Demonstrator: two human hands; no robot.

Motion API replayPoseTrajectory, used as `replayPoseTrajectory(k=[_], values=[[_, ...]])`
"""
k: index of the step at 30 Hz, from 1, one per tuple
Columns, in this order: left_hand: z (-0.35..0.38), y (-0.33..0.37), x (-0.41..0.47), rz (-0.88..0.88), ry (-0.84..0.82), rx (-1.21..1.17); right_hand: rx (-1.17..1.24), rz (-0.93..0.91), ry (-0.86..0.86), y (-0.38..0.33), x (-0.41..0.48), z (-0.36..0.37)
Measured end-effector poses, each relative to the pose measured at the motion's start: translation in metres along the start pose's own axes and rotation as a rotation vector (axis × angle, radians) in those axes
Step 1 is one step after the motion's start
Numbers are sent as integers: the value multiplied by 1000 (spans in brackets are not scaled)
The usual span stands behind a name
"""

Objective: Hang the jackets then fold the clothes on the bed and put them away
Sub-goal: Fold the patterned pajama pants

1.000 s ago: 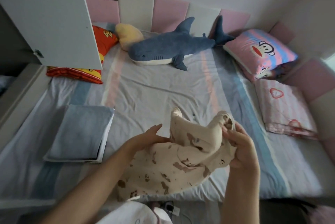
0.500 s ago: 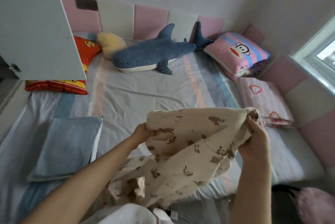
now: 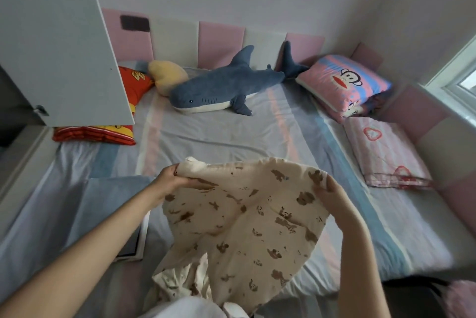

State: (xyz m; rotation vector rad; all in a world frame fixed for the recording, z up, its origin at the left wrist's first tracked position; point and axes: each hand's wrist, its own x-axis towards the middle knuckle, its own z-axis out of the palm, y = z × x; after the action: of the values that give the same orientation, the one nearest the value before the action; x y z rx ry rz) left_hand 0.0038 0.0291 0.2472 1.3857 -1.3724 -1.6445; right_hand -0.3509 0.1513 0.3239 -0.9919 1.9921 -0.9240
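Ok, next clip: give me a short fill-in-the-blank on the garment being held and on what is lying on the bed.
1. The left hand and the right hand each hold the top edge of the cream garment, whose printed figures are ____ in colour.
2. The blue plush toy by the headboard is a ____.
3. The pink striped pillow at the right shows a cartoon ____ face.
Missing words: brown; shark; monkey.

We see a child's bedroom at home: a bed point(image 3: 231, 137) with padded wall panels point(image 3: 221, 43), a plush shark point(image 3: 221, 88) and cartoon pillows point(image 3: 342, 83).
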Motion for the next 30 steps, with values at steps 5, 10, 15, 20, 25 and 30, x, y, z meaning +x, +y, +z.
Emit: replayPoseTrajectory(k=[5,10,15,20,25,30], values=[[-18,37,-3,18,-60,-180,225,-131,-328,-20,9,-12],[-46,75,13,109,-87,-213,517,-188,-521,-43,24,-19],[-48,72,7,209,13,-40,298,-46,-191,-9,31,12],[-70,75,2,278,261,18,310,-182,-95,-16,30,12],[-74,80,4,365,300,472,-104,-352,18,-30,33,22],[-74,73,7,355,171,752,-323,-268,-116,-28,38,21]])
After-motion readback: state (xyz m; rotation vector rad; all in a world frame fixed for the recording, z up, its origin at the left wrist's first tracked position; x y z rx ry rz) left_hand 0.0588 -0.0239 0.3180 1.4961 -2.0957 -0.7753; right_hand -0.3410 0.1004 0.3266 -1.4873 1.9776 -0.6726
